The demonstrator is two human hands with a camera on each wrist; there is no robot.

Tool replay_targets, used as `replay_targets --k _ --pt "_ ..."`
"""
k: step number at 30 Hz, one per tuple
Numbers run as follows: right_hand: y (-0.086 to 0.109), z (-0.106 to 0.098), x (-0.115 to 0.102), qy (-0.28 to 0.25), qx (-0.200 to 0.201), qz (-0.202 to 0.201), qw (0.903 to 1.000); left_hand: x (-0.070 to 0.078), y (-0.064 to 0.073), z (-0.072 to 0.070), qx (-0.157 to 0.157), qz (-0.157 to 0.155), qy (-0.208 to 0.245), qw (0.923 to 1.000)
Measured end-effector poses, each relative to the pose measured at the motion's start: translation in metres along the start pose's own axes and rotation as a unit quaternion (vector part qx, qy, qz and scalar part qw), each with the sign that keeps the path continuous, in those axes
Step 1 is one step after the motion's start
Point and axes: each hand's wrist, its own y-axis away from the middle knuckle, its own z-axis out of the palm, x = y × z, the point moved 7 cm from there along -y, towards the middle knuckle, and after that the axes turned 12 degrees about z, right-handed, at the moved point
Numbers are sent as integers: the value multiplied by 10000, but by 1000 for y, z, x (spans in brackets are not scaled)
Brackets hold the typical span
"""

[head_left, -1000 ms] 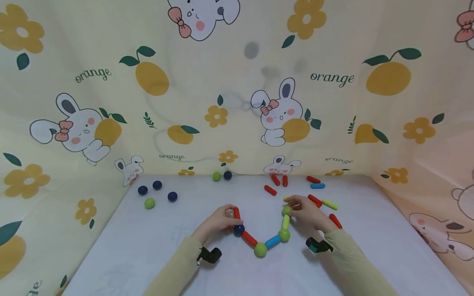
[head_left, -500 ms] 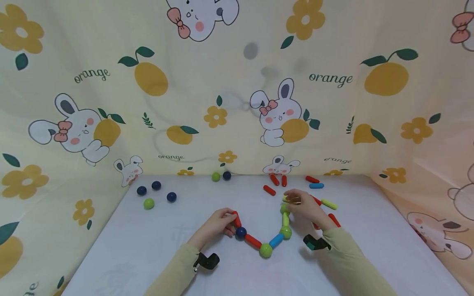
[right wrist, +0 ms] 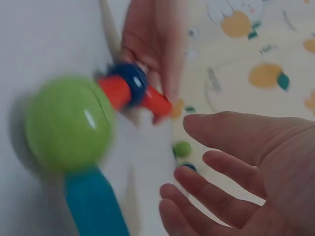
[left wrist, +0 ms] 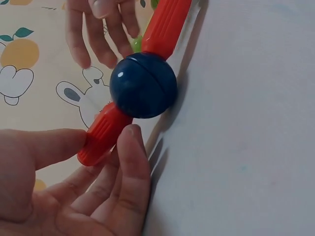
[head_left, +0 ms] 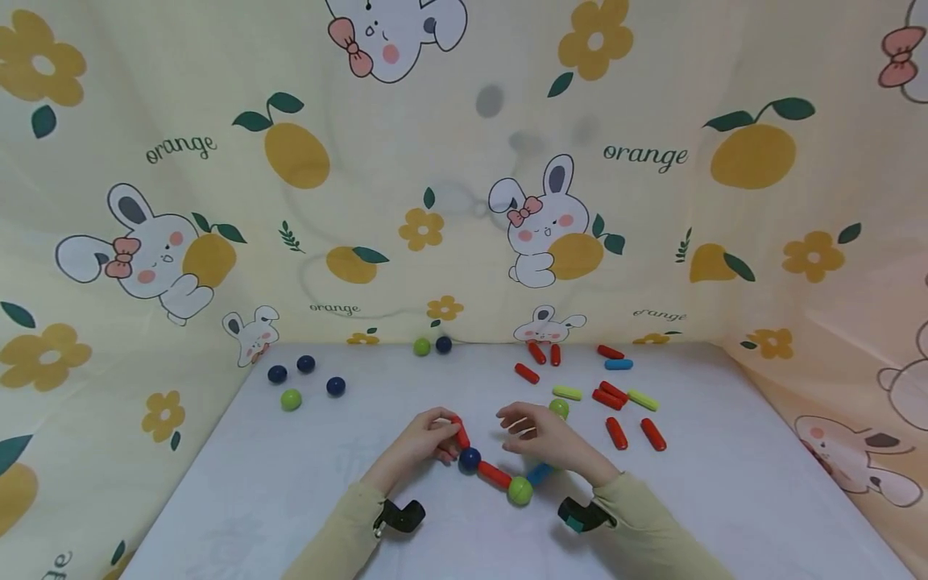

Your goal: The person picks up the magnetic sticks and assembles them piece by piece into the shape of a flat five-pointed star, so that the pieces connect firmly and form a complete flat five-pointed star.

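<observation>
My left hand pinches a short red rod between thumb and fingers. That rod is joined to a navy ball, from which a second red rod runs to a green ball. A blue rod leads off from this green ball towards the right. My right hand hovers over the right side of the chain, its fingers spread and holding nothing. It hides part of the chain there; another green ball shows just behind it.
Loose navy balls and a green ball lie at the left; two more balls stand at the back edge. On the right are several red rods, a blue rod and lime rods. A printed cloth hangs behind.
My right hand has let go of the green ball at the chain's right end and moved left, towards my left hand. The left hand keeps its pinch on the red rod, having shifted slightly.
</observation>
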Motion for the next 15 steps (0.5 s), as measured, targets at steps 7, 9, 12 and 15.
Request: replay_targets --k 7,9,12,15 --pt "-9 35 -3 23 -553 71 9984 3 9 -6 -88 128 173 9997" --pt "-11 42 -5 92 -593 53 9982 4 11 -8 -120 147 311 9993" --pt "-13 51 -9 187 -607 31 9980 5 14 -11 -106 111 514 9986" --pt "-14 57 -14 215 -562 12 9982 5 15 -14 -78 73 678 9976"
